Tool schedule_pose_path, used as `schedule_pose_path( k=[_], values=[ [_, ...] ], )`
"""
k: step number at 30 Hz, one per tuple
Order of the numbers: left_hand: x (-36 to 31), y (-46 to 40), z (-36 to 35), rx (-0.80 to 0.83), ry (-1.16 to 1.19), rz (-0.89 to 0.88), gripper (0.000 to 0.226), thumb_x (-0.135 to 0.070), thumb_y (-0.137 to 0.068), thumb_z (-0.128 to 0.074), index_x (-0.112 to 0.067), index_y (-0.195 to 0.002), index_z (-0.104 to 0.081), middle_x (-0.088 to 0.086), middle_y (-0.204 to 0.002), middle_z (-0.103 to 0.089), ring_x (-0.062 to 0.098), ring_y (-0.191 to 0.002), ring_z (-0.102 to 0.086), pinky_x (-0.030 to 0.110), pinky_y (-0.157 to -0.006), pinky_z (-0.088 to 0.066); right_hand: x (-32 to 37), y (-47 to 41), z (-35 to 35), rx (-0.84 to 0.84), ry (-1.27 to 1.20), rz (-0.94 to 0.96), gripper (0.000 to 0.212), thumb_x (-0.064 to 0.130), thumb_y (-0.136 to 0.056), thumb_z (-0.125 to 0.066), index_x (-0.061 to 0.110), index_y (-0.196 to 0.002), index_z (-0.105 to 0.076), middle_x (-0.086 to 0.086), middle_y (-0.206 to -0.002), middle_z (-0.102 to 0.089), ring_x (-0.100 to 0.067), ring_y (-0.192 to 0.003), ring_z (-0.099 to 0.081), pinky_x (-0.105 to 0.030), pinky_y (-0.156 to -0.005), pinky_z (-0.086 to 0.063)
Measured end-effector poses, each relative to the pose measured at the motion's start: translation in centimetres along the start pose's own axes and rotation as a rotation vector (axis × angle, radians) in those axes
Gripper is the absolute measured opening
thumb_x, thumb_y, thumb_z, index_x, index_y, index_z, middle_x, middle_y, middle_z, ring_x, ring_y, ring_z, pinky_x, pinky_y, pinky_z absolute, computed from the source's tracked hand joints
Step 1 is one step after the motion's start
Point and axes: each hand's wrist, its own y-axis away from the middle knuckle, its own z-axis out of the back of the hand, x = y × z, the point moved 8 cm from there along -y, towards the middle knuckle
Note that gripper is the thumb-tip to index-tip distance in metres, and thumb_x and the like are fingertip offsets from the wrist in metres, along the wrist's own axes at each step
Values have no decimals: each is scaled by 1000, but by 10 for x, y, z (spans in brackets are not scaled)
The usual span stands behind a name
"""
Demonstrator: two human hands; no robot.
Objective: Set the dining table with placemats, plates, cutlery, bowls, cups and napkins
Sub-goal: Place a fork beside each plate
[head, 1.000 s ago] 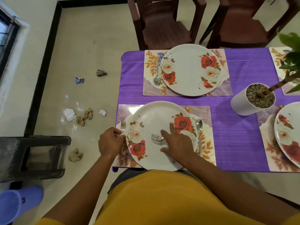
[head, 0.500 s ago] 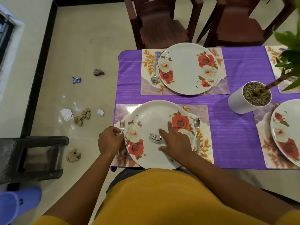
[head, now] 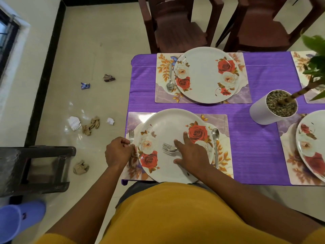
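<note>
Hardly anything shifted across the earlier frames: both hands kept their spots, only the view drifted slightly. Left hand (head: pixel 119 152) curled round the handle of a fork (head: pixel 131 136), tines pointing away, laid on the near placemat (head: pixel 222 138) just left of the near plate (head: pixel 173 146); probably being squared up parallel to the plate edge. Right hand (head: pixel 192 153) spread flat, fingers straight, resting on the plate over the handles of spare forks (head: pixel 169 148), tines poking out to the left; likely pinned there so the bundle stayed put while the other hand worked. Whether any finger hooked under the handles could not be told. Spoon (head: pixel 215 147) already down on the mat right of the plate, bowl end away. Far placemat (head: pixel 202 77) across the purple worktop (head: pixel 260 138) carried a plate (head: pixel 206 74) and a spoon (head: pixel 170 80) beside it, no fork seen there yet. Third plate (head: pixel 311 147) cut off at right edge; white plant pot (head: pixel 271 107) between settings. No bowls, cups or napkins in view, so task judged early to midway. Crumpled paper scraps (head: pixel 90 125) on the floor left of the worktop.
</note>
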Motion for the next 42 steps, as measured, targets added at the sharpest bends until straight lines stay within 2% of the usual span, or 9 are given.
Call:
schedule_pose_path(
  k=[6, 12, 19, 22, 27, 31, 35, 42],
  values=[
    [1, -3, -1, 30, 6, 10, 19, -32, -82, -84, -20, -94, -74, -6, -84, -71, 19, -84, -69, 28, -67, -42, 1, 0, 0, 7, 10, -6, 75, 57, -87, -72, 29, -149, -41, -18, -169, -17, -31, -102, -70, -26, -64, -40],
    [0, -5, -3, 55, -21, -3, 36, -45, -77, -89, -19, -95, -72, -3, -87, -72, 19, -83, -68, 29, -68, -43, 2, -1, 1, 8, 23, 0, 75, 57, -86, -73, 27, -148, -42, -20, -168, -19, -33, -102, -70, -28, -66, -46],
    [4, -9, -3, 66, -29, -6, 37, -50, -76, -89, -21, -90, -71, -6, -82, -72, 18, -81, -68, 29, -65, -42, 2, -2, 0, 5, 20, -5, 76, 57, -86, -74, 28, -148, -43, -19, -168, -21, -32, -101, -71, -28, -66, -49],
    [5, -12, -4, 85, -19, -1, 36, -49, -77, -88, -21, -90, -71, -7, -80, -71, 16, -79, -68, 28, -63, -40, 4, -3, -1, 8, 21, -12, 75, 57, -86, -74, 28, -148, -42, -19, -168, -20, -31, -101, -70, -27, -64, -43],
    [9, -18, -6, 107, -9, 23, 31, -48, -80, -87, -21, -87, -71, -8, -78, -71, 18, -82, -69, 29, -69, -46, 7, -5, -2, 9, 16, -23, 73, 55, -86, -74, 26, -146, -44, -21, -167, -22, -32, -99, -71, -26, -62, -39],
    [9, -20, -7, 101, -20, 22, 29, -47, -82, -85, -20, -86, -73, -6, -81, -72, 19, -82, -69, 30, -70, -46, 10, -6, -3, 5, 16, -30, 71, 55, -86, -74, 26, -145, -46, -21, -167, -23, -32, -97, -71, -26, -62, -40],
    [8, -22, -7, 100, -29, 36, 29, -46, -83, -85, -19, -86, -74, -4, -83, -74, 19, -82, -70, 30, -71, -48, 12, -7, -2, 5, 23, -38, 70, 55, -88, -73, 27, -146, -43, -20, -168, -21, -31, -99, -71, -27, -67, -48],
    [8, -24, -8, 110, -36, 54, 30, -48, -83, -84, -20, -83, -74, -4, -84, -75, 20, -81, -70, 30, -72, -47, 16, -8, -3, 21, 32, -48, 68, 52, -89, -73, 25, -144, -44, -23, -167, -21, -32, -99, -71, -27, -66, -45]
  ],
)
